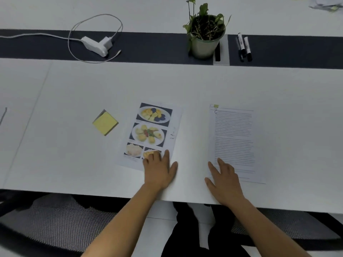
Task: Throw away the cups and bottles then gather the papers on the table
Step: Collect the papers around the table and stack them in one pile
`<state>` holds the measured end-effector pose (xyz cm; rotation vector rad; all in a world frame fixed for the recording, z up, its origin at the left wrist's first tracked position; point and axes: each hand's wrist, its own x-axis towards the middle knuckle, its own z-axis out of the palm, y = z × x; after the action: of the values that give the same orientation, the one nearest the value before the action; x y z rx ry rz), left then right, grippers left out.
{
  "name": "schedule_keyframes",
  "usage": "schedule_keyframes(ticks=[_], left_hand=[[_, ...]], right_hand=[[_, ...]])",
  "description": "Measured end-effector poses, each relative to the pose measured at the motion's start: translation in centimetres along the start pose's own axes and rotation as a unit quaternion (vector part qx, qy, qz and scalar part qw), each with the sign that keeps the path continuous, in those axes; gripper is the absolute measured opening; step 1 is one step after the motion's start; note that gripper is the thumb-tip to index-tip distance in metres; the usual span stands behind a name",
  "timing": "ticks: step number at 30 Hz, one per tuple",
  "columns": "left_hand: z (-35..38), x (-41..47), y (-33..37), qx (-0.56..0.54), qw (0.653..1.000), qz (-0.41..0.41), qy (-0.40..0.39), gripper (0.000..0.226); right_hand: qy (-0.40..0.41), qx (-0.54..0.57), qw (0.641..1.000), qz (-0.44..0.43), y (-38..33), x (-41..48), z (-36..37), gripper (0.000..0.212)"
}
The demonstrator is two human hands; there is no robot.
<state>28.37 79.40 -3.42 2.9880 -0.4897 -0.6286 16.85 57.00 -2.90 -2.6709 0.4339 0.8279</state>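
Left grip (159, 169) wide, flat on photo sheet (150, 130); right grip (225, 179) same on clipped pages (233, 141). Sliding could crease sheets at counter (74, 89) edge.

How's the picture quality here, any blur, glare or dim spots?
Head view: dim, even light, faint shadows, no glare; text on the document is too soft to read; food pictures on the photo sheet are recognisable; far papers are blurred.

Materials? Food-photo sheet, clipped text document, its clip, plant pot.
Food-photo sheet: thin matte paper, lies flat, colour-printed.
Text document: white paper, likely several sheets, being clipped.
Clip: yellow body with wire loop, probably painted metal.
Plant pot: smooth pale green, likely plastic; glazed ceramic possible.
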Motion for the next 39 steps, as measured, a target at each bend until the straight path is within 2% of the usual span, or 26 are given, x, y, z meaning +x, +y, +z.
schedule_keyframes(ticks=[2, 4, 6, 8, 11, 15, 18, 20, 23, 26, 30, 31, 33, 35, 37, 39], left_hand=[[-0.5, 0.1, 0.2, -0.009, 1.0, 0.019, 0.004, 0.056], [-1.5, 1.3, -0.9, -0.069, 0.997, 0.003, 0.034, 0.051], [-2.8, 3.4, -2.7, -0.124, 0.988, -0.056, 0.068, 0.057], [-4.1, 5.9, -4.6, -0.134, 0.979, -0.126, 0.09, 0.068], [-5.2, 8.7, -5.8, -0.144, 0.966, -0.205, 0.062, 0.083], [-5.0, 10.3, -5.3, -0.151, 0.957, -0.247, 0.014, 0.096], [-5.1, 10.0, -4.7, -0.145, 0.944, -0.292, -0.052, 0.116], [-4.9, 9.3, -4.3, -0.161, 0.933, -0.312, -0.072, 0.122], [-4.4, 8.0, -3.2, -0.206, 0.914, -0.345, -0.064, 0.12], [-4.0, 6.8, -2.1, -0.241, 0.904, -0.348, -0.059, 0.117], [-3.5, 5.3, -1.4, -0.329, 0.873, -0.357, -0.046, 0.107], [-3.5, 5.1, -1.4, -0.373, 0.856, -0.356, -0.045, 0.102], [-3.6, 4.7, -1.2, -0.481, 0.799, -0.357, -0.048, 0.088], [-3.5, 4.2, -0.8, -0.535, 0.767, -0.352, -0.054, 0.061], [-3.1, 3.6, 0.1, -0.526, 0.768, -0.36, -0.057, 0.048], [-2.6, 3.0, 1.1, -0.493, 0.788, -0.367, -0.04, 0.052]], right_hand=[[0.002, -0.007, 1.0, 0.002, -0.1, 0.1, 0.0, 0.067], [-0.003, 0.005, 1.0, 0.004, -0.1, 0.2, -0.3, 0.066], [-0.004, 0.044, 0.999, 0.008, 0.0, 0.1, -0.7, 0.065], [0.023, 0.115, 0.993, 0.027, 0.3, -0.2, -1.1, 0.065], [0.101, 0.19, 0.972, 0.092, 1.3, -0.3, -1.8, 0.063], [0.148, 0.218, 0.941, 0.212, 3.8, 1.1, -3.6, 0.067], [0.165, 0.222, 0.921, 0.273, 5.5, 3.4, -5.0, 0.083], [0.16, 0.232, 0.909, 0.306, 6.1, 4.8, -5.9, 0.102], [0.118, 0.248, 0.892, 0.359, 5.9, 6.1, -6.7, 0.129], [0.079, 0.234, 0.904, 0.351, 5.1, 6.5, -6.7, 0.139], [0.091, 0.309, 0.894, 0.311, 5.1, 5.9, -5.8, 0.124], [0.097, 0.338, 0.889, 0.294, 5.2, 5.6, -5.5, 0.116], [0.092, 0.371, 0.883, 0.273, 5.3, 4.9, -5.1, 0.103], [0.083, 0.384, 0.88, 0.267, 5.1, 4.3, -4.6, 0.092], [0.089, 0.396, 0.872, 0.272, 4.4, 3.8, -4.2, 0.082], [0.101, 0.404, 0.863, 0.286, 3.3, 3.4, -3.9, 0.082]])
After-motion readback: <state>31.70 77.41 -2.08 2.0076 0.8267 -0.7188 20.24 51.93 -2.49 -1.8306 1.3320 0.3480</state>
